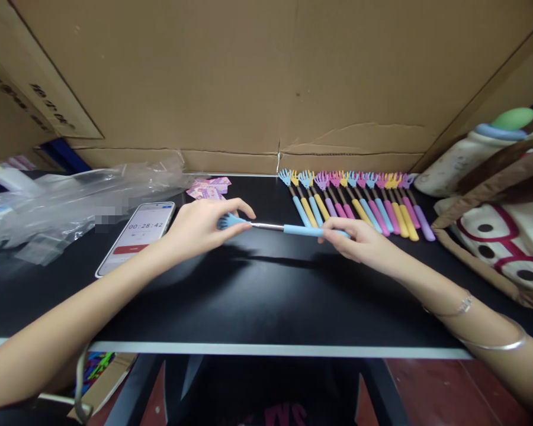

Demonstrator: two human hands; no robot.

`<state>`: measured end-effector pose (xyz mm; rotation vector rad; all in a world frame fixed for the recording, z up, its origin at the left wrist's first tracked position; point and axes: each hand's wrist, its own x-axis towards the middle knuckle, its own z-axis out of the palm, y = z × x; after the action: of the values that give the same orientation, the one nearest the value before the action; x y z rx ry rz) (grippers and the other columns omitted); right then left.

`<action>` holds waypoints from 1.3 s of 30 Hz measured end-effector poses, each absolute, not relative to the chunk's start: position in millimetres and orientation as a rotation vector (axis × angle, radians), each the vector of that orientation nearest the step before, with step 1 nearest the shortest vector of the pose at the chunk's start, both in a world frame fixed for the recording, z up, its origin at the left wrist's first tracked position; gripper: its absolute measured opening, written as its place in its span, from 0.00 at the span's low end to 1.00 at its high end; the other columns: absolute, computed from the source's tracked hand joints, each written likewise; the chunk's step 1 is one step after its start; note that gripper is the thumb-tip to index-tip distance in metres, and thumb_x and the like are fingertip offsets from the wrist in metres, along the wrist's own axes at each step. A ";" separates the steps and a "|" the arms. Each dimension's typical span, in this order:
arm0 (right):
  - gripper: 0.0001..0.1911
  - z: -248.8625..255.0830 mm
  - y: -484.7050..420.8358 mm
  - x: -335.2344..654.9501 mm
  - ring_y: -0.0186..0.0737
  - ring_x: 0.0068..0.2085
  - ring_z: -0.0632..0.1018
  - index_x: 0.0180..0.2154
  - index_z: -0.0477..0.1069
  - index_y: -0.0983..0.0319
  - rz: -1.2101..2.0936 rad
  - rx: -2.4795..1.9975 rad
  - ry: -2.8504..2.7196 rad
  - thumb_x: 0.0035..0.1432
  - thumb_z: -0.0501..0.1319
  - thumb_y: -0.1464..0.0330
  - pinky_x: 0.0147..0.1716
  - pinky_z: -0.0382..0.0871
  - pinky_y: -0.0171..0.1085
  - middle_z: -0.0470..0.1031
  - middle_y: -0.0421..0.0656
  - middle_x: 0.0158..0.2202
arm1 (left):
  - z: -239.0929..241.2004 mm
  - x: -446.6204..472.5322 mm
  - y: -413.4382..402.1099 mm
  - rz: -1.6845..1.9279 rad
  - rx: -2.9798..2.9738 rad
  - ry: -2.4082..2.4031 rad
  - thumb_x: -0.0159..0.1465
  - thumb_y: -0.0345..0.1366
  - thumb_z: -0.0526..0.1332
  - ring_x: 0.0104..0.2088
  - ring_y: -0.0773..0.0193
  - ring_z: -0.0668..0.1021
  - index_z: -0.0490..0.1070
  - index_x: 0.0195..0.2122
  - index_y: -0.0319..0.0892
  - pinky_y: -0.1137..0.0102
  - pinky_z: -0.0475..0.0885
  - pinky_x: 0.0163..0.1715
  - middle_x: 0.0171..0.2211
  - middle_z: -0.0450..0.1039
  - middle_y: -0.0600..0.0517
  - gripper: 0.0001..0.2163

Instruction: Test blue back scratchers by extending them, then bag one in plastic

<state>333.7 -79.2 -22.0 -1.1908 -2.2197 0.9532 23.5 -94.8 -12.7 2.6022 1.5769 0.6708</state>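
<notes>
Holding a blue back scratcher (304,230) over the desktop (270,307).
Gripped narrowly by left hand (202,222) at nine o'clock, right hand (357,238) at three; near scratcher row (378,217) at two, phone (137,234) at nine, with room toward front edge (275,349) at six.

Your scratcher (285,229) has a light-blue claw (231,221), silver rod (269,226) and light-blue handle (302,231). It spans nearly level, claw within your left hand (204,222), handle's far end pinched in your right hand (357,238).
</notes>
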 end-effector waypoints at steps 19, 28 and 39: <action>0.18 -32.9 -90.0 330.9 0.33 0.19 0.65 0.34 0.70 0.60 0.036 -0.958 -2.421 0.67 0.52 0.55 0.23 0.58 0.35 0.71 0.40 0.22 | -17.2 32.9 -94.0 0.768 2.268 1.212 0.61 0.43 0.64 0.29 0.66 0.78 0.79 0.33 0.42 0.73 0.66 0.31 0.28 0.79 0.54 0.10; 0.13 -33.8 -91.6 329.4 0.30 0.18 0.66 0.33 0.69 0.61 -0.041 -0.890 -2.339 0.66 0.55 0.61 0.22 0.59 0.33 0.71 0.39 0.22 | -16.6 37.0 -101.1 0.991 2.442 1.181 0.61 0.39 0.65 0.25 0.70 0.76 0.79 0.31 0.41 0.76 0.66 0.28 0.27 0.79 0.55 0.08; 0.10 -26.6 -91.0 324.4 0.28 0.17 0.59 0.30 0.68 0.60 0.341 -0.935 -2.283 0.63 0.57 0.63 0.19 0.53 0.32 0.62 0.34 0.17 | -21.8 32.6 -100.6 1.177 2.743 1.083 0.63 0.38 0.66 0.28 0.70 0.79 0.78 0.32 0.42 0.77 0.68 0.29 0.29 0.80 0.56 0.05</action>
<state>324.4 -91.0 -26.6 -0.9352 -2.2834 0.3413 32.6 -100.6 -21.8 2.7434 1.0829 1.1769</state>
